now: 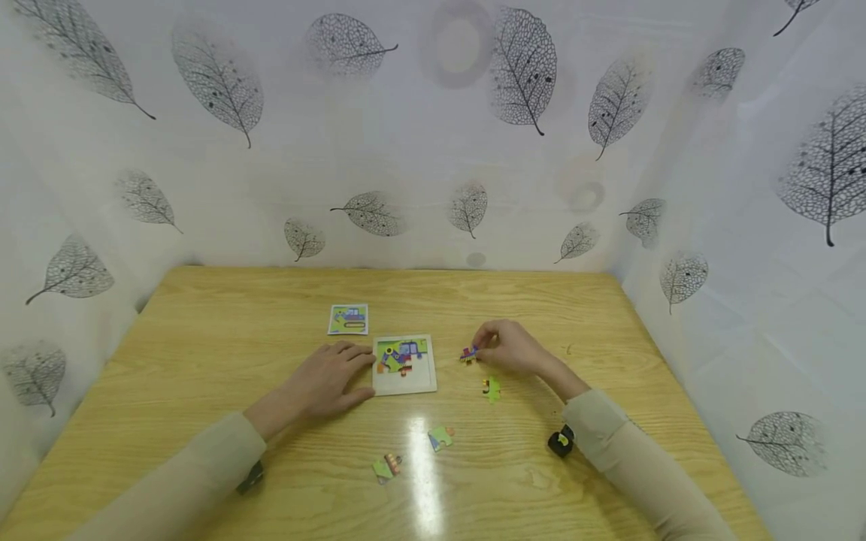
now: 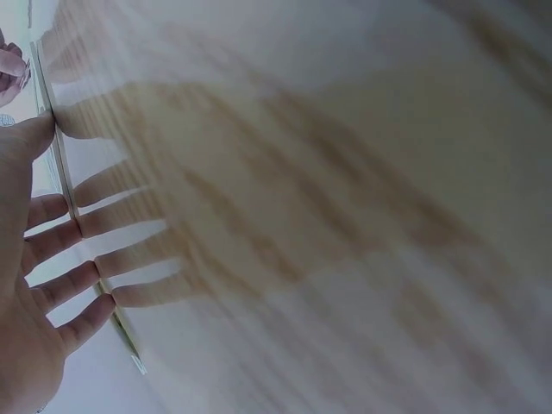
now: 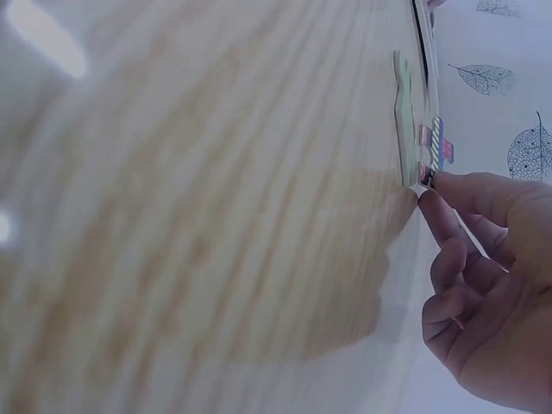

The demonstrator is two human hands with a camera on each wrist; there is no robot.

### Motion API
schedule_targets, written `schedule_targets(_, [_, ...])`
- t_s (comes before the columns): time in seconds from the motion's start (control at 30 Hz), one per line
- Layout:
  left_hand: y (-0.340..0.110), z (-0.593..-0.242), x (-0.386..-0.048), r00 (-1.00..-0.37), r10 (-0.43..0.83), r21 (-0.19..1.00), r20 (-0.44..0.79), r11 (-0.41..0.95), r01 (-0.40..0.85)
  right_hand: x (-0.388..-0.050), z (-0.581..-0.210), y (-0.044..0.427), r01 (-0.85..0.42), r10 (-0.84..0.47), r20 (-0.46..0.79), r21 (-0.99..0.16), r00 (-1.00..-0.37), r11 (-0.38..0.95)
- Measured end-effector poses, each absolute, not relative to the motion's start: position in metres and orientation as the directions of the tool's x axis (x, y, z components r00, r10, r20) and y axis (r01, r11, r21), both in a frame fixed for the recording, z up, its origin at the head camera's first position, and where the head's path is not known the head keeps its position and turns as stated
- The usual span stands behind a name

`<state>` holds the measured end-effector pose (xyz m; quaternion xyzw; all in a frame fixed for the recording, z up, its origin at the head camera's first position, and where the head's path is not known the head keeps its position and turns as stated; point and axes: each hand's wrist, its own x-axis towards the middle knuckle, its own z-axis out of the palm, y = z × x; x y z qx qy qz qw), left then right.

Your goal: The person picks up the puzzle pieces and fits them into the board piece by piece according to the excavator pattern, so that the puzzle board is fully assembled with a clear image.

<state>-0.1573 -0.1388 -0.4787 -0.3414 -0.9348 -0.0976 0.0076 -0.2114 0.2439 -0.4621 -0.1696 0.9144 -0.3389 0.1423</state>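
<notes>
A square puzzle tray (image 1: 421,382) lies mid-table, its upper part filled with joined pieces showing a blue vehicle on green. My left hand (image 1: 329,378) touches the tray's left edge with extended fingers; the left wrist view shows its fingertips along the thin edge of the tray (image 2: 63,164). Right of the tray, my right hand (image 1: 512,348) pinches a purple and red puzzle piece (image 1: 468,354) between thumb and finger. That puzzle piece (image 3: 437,145) also shows at the fingertips in the right wrist view. A green puzzle piece (image 1: 492,389) lies just below the right hand.
Two loose puzzle pieces, one green and brown (image 1: 386,469) and one green and orange (image 1: 441,437), lie nearer the front. A small picture card (image 1: 348,319) sits behind the tray. A black device (image 1: 561,442) is by the right sleeve. Leaf-patterned curtains (image 1: 406,150) border the table.
</notes>
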Motion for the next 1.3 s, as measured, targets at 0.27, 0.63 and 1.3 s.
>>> schedule_targets(0.27, [-0.139,-0.479,-0.157,-0.767,0.636,0.181,0.081,0.747,0.639,-0.211,-0.463,0.244,-0.185,-0.393,-0.162,-0.682,-0.905,0.707])
schedule_targets(0.63, [-0.139,-0.481,-0.159,-0.762,0.640,0.175,0.094,0.743,0.646,-0.208,-0.461,0.235,-0.138,-0.371,-0.164,-0.733,-0.914,0.666])
schedule_targets(1.3, [-0.139,-0.482,-0.160,-0.752,0.650,0.169,0.109,0.734,0.658,-0.203,-0.465,0.178,-0.123,-0.411,-0.163,-0.800,-0.897,0.587])
